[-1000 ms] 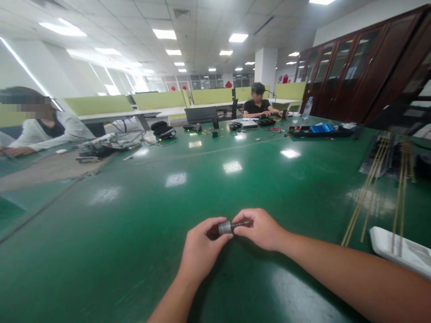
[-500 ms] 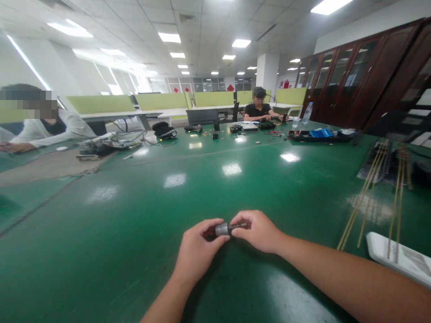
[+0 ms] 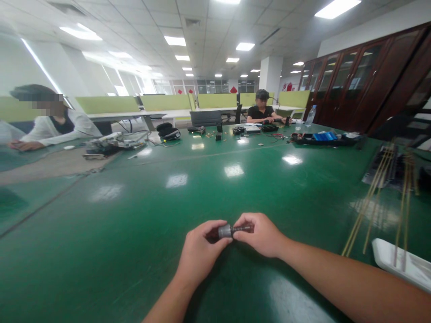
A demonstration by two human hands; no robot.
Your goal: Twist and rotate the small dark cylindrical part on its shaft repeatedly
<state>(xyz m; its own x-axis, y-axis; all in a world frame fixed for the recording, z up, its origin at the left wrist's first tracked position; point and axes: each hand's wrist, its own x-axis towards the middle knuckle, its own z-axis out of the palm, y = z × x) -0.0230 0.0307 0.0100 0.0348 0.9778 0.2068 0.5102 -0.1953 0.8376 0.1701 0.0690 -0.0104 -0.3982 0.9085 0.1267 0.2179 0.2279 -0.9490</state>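
Metal part is held crosswise by left hand; shaft, toward surface's right edge, is pinched by right hand.

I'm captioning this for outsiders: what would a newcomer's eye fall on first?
First, low in the middle, the left hand holds a grey cylinder while the right hand pinches the thin dark shaft at its right end. Next, the glossy green tabletop filling the foreground. Then the yellowish rods toward the right edge, near a white tray.
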